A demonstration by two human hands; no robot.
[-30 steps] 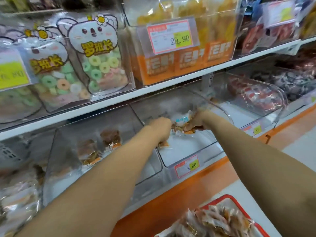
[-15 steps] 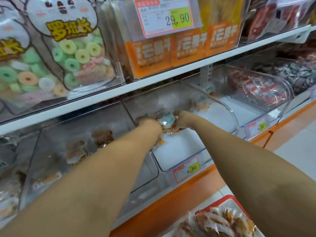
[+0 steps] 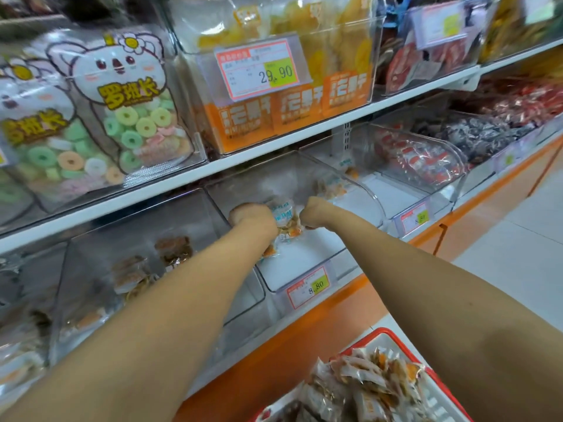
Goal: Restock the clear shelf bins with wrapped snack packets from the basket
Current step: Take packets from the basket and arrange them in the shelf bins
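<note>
Person stands at the shelving w/ both arms stretched into the middle clear bin point(image 3: 304, 263) on the lower level. Left hand point(image 3: 249, 216) is clenched, back of the hand toward the camera, gripping a clump of snack packets point(image 3: 285, 219); more wrappers poke out under its wrist. Right hand point(image 3: 316, 213) is curled too, just beside the left. It touches the same clump from the other side and looks to be gripping it, tho its fingers are turned away so I can't see the pinch itself. The clump sits between the two hands, over the bin's white floor, approx mid-bin. The packets are clear w/ pale blue print and orange-brown bits inside. A few loose packets point(image 3: 329, 187) lie at the back of the same bin. On the bin's front is a price tag point(image 3: 307, 287) reading 8.80. Bottom right, near the person, is the red-rimmed basket point(image 3: 393, 338), piled w/ spare packets point(image 3: 365, 388) of the same sort. Bin to the left point(image 3: 91, 269) has brown snacks in it; bin to the right point(image 3: 402, 193) holds red-and-white packs. Upper shelf point(image 3: 274, 141) carries bags of ring sweets point(image 3: 131, 123) w/ a cartoon animal on them. Next to those are orange packs point(image 3: 292, 108) behind an upper tag point(image 3: 262, 71) marked 29.90. Pale floor point(image 3: 518, 245) on the right, orange trim point(image 3: 320, 324) along the shelf base.
</note>
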